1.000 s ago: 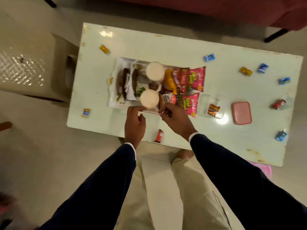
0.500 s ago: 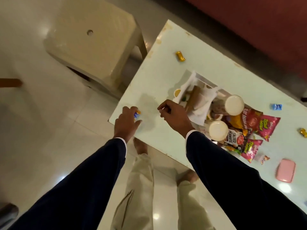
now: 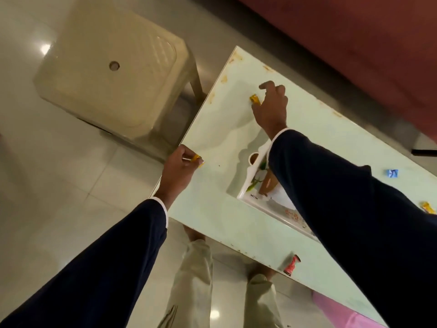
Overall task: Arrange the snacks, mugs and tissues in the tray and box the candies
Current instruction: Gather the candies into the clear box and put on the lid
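My left hand [image 3: 178, 169] pinches a small yellow-wrapped candy [image 3: 196, 159] at the near left edge of the pale green table [image 3: 222, 136]. At the table's far left corner, my right hand [image 3: 272, 107] has its fingers curled over a gold-wrapped candy [image 3: 255, 100] and touches it. The white tray [image 3: 253, 185] lies under my right forearm, which hides most of its contents; a bit of tissue [image 3: 282, 197] and a brown item show. Loose candies lie on the table: red [image 3: 292, 266], blue [image 3: 392, 173], yellow [image 3: 428, 207].
A cream plastic stool [image 3: 113, 74] stands on the tiled floor just left of the table. A dark red sofa [image 3: 354, 43] runs behind the table. My legs and feet are below the near edge, and something pink [image 3: 343, 313] lies at the lower right.
The view swung left. My left hand has lifted the small candy off the near edge, and my right hand reached from the tray's corner out to the gold candy at the far corner.
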Demonstrator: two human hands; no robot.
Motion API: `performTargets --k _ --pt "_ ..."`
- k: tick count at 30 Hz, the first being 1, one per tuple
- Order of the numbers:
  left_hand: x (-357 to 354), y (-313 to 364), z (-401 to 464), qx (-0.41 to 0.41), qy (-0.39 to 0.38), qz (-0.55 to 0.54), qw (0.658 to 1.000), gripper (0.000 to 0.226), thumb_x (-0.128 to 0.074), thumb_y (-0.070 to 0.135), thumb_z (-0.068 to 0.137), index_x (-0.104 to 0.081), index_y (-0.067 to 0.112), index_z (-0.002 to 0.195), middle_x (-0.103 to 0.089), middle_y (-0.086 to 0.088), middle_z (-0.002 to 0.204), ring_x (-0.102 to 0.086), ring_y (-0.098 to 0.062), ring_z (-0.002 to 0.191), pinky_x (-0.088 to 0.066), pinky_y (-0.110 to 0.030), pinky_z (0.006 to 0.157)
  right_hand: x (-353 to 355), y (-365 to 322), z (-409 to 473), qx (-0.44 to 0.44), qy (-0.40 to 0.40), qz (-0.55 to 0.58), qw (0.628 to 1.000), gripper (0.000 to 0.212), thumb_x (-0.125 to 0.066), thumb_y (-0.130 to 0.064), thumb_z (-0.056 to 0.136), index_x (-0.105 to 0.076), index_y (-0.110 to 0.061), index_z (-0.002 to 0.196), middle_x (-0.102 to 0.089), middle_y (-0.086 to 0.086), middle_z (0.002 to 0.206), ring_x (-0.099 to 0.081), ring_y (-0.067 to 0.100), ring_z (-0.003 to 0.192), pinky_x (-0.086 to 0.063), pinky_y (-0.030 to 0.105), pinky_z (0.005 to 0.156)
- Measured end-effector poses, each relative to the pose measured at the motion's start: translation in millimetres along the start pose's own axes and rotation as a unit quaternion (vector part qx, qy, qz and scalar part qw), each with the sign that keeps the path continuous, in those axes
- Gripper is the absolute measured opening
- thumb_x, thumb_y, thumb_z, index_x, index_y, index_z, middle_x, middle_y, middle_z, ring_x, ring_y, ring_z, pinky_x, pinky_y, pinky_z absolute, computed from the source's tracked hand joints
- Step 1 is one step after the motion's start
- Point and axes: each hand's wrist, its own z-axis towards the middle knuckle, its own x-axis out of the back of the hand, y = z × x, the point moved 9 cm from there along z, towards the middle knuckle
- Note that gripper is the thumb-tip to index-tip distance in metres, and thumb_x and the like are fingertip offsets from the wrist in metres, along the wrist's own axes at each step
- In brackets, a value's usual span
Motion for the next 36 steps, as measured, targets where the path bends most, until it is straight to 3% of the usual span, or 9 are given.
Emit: performTargets --k 5,9,14,16,18,24,28,33,36 --pt "-22 13 13 0.014 -0.077 -0.070 0.994 0.016 -0.066 0.005 0.091 -0.062 0.017 0.100 -0.071 -0.006 0.091 -0.075 -0.013 0.078 -0.059 -0.028 0.061 -23 -3 12 0.042 -0.062 -0.110 0.991 0.024 -0.053 -0.018 0.094 -0.053 -0.015 0.117 -0.049 0.014 0.122 -0.054 0.036 0.105 -0.051 0.042 0.086" --pt "-41 5 2 0.046 -0.127 -0.051 0.990 0.022 -0.053 0.005 0.091 -0.066 0.017 0.103 -0.066 -0.002 0.083 -0.072 -0.014 0.073 -0.056 -0.029 0.061 -28 4 -1 0.013 -0.124 0.070 0.990 0.012 -0.058 -0.007 0.085 -0.060 -0.009 0.097 -0.066 0.017 0.101 -0.064 0.027 0.087 -0.056 0.036 0.080" --pt "-71 4 -31 0.070 -0.149 -0.021 0.986 0.031 -0.041 -0.003 0.090 -0.066 0.013 0.095 -0.056 0.001 0.069 -0.058 -0.009 0.060 -0.048 -0.029 0.058 -5 26 -64 -0.161 -0.120 0.461 0.864 0.014 -0.053 -0.003 0.091 -0.065 -0.009 0.097 -0.069 0.008 0.083 -0.065 0.017 0.072 -0.054 0.026 0.061" --pt "-90 12 -50 0.060 -0.175 -0.021 0.982 0.029 -0.043 -0.006 0.092 -0.065 0.011 0.099 -0.060 -0.004 0.076 -0.058 -0.014 0.065 -0.047 -0.030 0.059 10 38 -104 -0.185 -0.132 0.547 0.806 0.024 -0.047 0.005 0.090 -0.066 -0.010 0.094 -0.069 0.008 0.081 -0.062 0.019 0.073 -0.050 0.026 0.063" --pt "-113 25 -73 0.032 -0.211 -0.028 0.977 0.025 -0.049 -0.010 0.094 -0.064 0.006 0.106 -0.064 -0.008 0.085 -0.060 -0.018 0.069 -0.046 -0.028 0.059 34 54 -148 -0.169 -0.140 0.582 0.783 0.027 -0.047 0.007 0.089 -0.066 -0.011 0.096 -0.068 0.009 0.083 -0.060 0.021 0.079 -0.048 0.032 0.072" --pt "-198 65 -144 -0.023 -0.301 -0.029 0.953 0.019 -0.060 -0.010 0.093 -0.063 0.005 0.105 -0.069 -0.014 0.085 -0.060 -0.017 0.061 -0.043 -0.027 0.049 121 141 -256 -0.142 -0.069 0.577 0.802 0.020 -0.054 -0.001 0.097 -0.066 -0.013 0.106 -0.069 0.002 0.082 -0.059 0.015 0.070 -0.046 0.030 0.061" --pt "-293 80 -204 -0.060 -0.378 0.035 0.923 0.018 -0.071 -0.003 0.087 -0.063 0.006 0.100 -0.070 -0.009 0.088 -0.069 -0.025 0.061 -0.050 -0.030 0.042 180 244 -300 -0.185 0.039 0.537 0.822 0.014 -0.067 -0.008 0.091 -0.069 -0.014 0.103 -0.073 0.013 0.099 -0.067 0.035 0.086 -0.055 0.047 0.078" --pt "-411 103 -258 -0.153 -0.362 0.137 0.909 0.022 -0.077 0.019 0.086 -0.062 0.025 0.100 -0.070 -0.001 0.080 -0.065 -0.015 0.047 -0.045 -0.027 0.036 204 383 -342 -0.276 0.060 0.515 0.810 0.026 -0.067 0.003 0.087 -0.063 -0.004 0.111 -0.072 0.020 0.108 -0.068 0.026 0.093 -0.053 0.042 0.082" --pt "-474 100 -274 -0.179 -0.345 0.199 0.899 0.010 -0.071 0.014 0.092 -0.063 0.020 0.095 -0.065 -0.004 0.075 -0.056 -0.008 0.040 -0.043 -0.024 0.039 201 441 -356 -0.309 0.055 0.496 0.809 0.026 -0.061 0.013 0.085 -0.060 0.003 0.109 -0.071 0.020 0.113 -0.068 0.028 0.094 -0.049 0.041 0.078"
